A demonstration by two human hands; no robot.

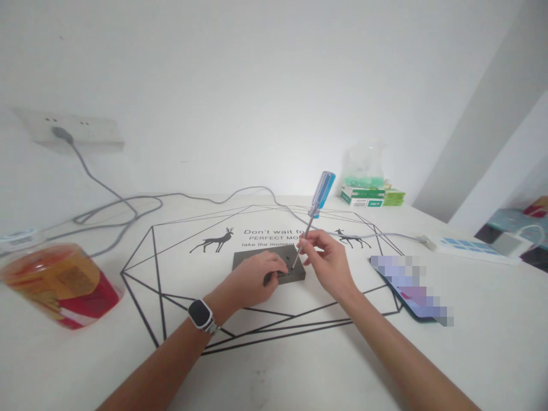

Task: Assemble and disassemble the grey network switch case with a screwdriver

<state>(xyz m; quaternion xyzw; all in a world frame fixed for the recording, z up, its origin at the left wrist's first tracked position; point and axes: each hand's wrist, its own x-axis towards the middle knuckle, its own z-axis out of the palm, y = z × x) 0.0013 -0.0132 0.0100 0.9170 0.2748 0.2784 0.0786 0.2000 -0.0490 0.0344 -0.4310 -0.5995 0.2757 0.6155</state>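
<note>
A flat dark grey box (295, 278) lies on the white table in front of me. My right hand (327, 260) pinches the metal shaft of a screwdriver (322, 194) with a clear and blue handle. The screwdriver leans with its handle up and to the right, its tip down on the top of the box near the right end. My left hand (261, 274), with a watch (200, 314) on the wrist, rests over the box. Its fingers are bent together close to the tip, beside small dark parts too tiny to name; what they grip is hidden.
On the right lies a phone (409, 288), with a white power strip (471, 249) behind it. Small green and white boxes (363, 194) stand by the wall. A red and yellow container (68, 288) is at left. A grey cable (171, 195) runs along the back.
</note>
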